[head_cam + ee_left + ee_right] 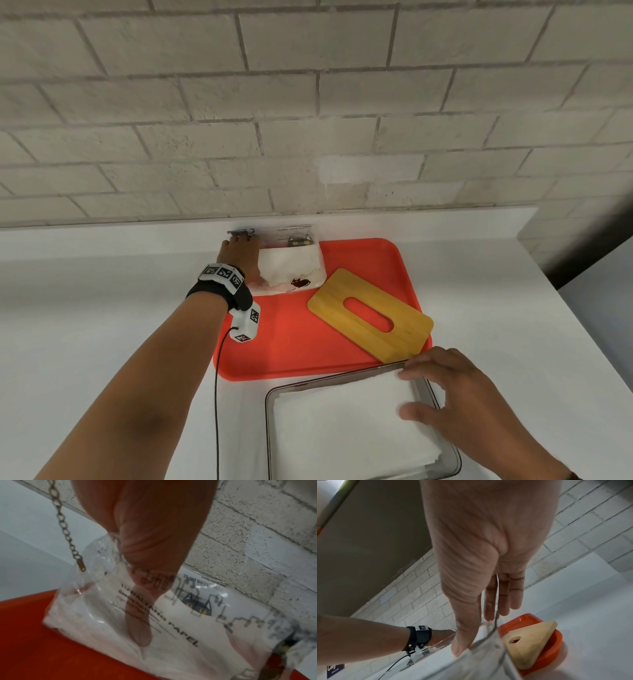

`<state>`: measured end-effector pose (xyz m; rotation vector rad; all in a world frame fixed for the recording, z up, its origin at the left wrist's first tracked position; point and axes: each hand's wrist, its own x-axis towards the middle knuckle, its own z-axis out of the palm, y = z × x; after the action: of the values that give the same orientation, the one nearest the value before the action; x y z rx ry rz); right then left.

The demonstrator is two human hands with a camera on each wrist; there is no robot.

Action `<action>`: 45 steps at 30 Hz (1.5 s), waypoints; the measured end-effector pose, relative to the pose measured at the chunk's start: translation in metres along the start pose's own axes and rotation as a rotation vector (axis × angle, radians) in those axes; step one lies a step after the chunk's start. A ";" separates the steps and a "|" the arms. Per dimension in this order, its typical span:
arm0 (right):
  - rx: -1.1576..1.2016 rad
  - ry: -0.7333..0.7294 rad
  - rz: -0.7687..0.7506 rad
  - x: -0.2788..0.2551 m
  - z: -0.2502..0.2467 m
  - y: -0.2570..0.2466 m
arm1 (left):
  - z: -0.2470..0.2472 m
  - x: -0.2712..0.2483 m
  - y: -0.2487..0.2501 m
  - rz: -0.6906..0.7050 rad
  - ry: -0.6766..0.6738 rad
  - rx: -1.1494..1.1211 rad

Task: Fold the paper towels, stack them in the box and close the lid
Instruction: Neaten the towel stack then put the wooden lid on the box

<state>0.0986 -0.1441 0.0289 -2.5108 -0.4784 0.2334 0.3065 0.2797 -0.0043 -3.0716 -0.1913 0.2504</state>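
A clear plastic package of white paper towels (pixel 291 270) (pixel 188 635) with cat prints lies at the far left of the orange tray (pixel 291 342). My left hand (pixel 239 251) reaches into its left end. Through the plastic one straight finger (pixel 139 622) shows lying on the towels; the other fingers are hidden. The wooden lid (pixel 370 315) (pixel 527 646) with an oval slot lies on the tray's right side. A clear box (pixel 269 431) in front holds folded white towels (pixel 342 428). My right hand (pixel 411 394) (pixel 474 634) rests with straight fingers on the stack's far right corner.
The white counter (pixel 102 308) ends at a brick wall (pixel 308 120) behind the tray and drops off at the right. A black cable (pixel 216 394) runs from my left wrist along the counter. A bracelet chain (pixel 65 531) dangles by the package.
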 end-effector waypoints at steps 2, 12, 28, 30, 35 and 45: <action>-0.003 0.002 0.003 0.000 0.000 -0.001 | -0.001 -0.002 0.000 0.000 0.011 -0.005; -0.009 0.080 0.014 0.001 -0.011 -0.013 | -0.047 -0.051 -0.006 -0.084 0.101 -0.641; 0.943 -0.184 0.026 0.017 -0.041 -0.095 | -0.110 -0.284 0.031 0.201 -0.038 -1.729; 0.954 -0.249 0.024 0.011 -0.042 -0.093 | -0.089 -0.296 0.041 0.173 -0.048 -1.727; 0.828 -0.134 0.047 -0.003 -0.027 -0.075 | -0.044 -0.319 0.069 0.055 -0.023 -1.586; 0.656 -0.137 0.056 -0.020 -0.006 -0.050 | -0.015 -0.342 0.098 -0.022 0.111 -1.370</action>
<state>0.0678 -0.1158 0.0632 -1.8737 -0.3158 0.4974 -0.0138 0.1380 0.0582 -4.3946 -0.6005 -0.1551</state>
